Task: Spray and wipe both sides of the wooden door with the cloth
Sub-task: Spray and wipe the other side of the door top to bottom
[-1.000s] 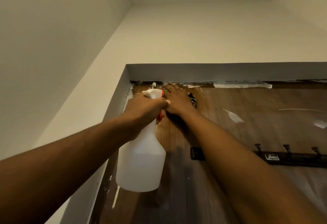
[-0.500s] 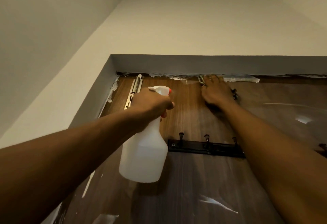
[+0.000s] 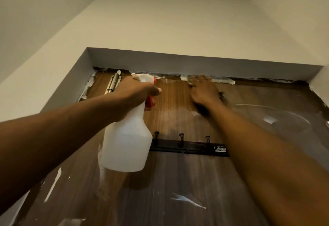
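Note:
The wooden door (image 3: 178,181) fills the lower view, its film-covered surface streaked with wet marks. My left hand (image 3: 135,90) grips the neck of a white spray bottle (image 3: 126,145) with a red trigger, held up in front of the door's upper left. My right hand (image 3: 203,91) lies flat against the door just under the top edge and presses a dark cloth (image 3: 221,95) to the wood. Most of the cloth is hidden beneath the palm.
A black hook rail (image 3: 188,147) with three pegs showing crosses the door below my hands. A metal hinge (image 3: 114,83) sits at the top left corner. The grey door frame (image 3: 178,63) runs overhead, with torn tape (image 3: 224,80) along it.
My right hand has slid the cloth rightward along the door's top edge, away from the bottle. The left hand keeps holding the bottle. My view has swung, bringing the hinge and hook rail into sight.

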### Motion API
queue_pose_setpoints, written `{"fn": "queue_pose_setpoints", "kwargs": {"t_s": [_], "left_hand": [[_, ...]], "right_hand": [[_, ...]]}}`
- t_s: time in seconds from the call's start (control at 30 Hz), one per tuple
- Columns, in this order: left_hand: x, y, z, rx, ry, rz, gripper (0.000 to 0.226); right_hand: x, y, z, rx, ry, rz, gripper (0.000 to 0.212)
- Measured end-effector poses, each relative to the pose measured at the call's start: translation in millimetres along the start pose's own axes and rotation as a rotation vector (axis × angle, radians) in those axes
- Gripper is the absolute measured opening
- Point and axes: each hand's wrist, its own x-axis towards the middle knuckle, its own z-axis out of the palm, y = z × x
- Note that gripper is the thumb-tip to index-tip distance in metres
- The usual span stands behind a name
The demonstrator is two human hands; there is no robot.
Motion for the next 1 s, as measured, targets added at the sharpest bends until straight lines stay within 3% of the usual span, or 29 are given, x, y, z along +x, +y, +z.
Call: {"fn": "queue_pose_setpoints", "kwargs": {"t_s": [0.17,0.3,0.4,0.53,0.6,0.67,0.73,0.87,1.0], "left_hand": [[8,2,12,0.054,0.025,0.007,0.06],[6,4,35,0.026,-0.055,-0.02,0.057],[2,9,53,0.015,-0.111,-0.012,0.059],[-3,21,82,0.052,-0.136,0.0,0.054],[-5,28,102,0.089,-0.125,0.007,0.052],[-5,36,111,0.114,-0.086,0.008,0.049],[-5,41,110,0.112,-0.115,-0.004,0.046],[-8,49,137,-0.001,-0.141,-0.055,0.047],[-9,55,167,-0.045,-0.079,-0.051,0.052]], "right_hand": [[-3,-76,12,-0.009,-0.031,-0.297,0.049],[-47,-24,1,-0.017,-0.131,-0.426,0.053],[-60,41,-9,-0.034,-0.069,-0.326,0.05],[-36,131,-21,-0.062,0.004,0.064,0.054],[-21,149,-19,-0.027,-0.023,0.159,0.056],[-11,150,-19,-0.003,-0.014,0.137,0.055],[-16,137,-20,-0.025,-0.009,0.018,0.054],[-48,179,-34,-0.069,-0.095,-0.241,0.055],[-39,239,-41,-0.056,-0.021,-0.074,0.055]]}}
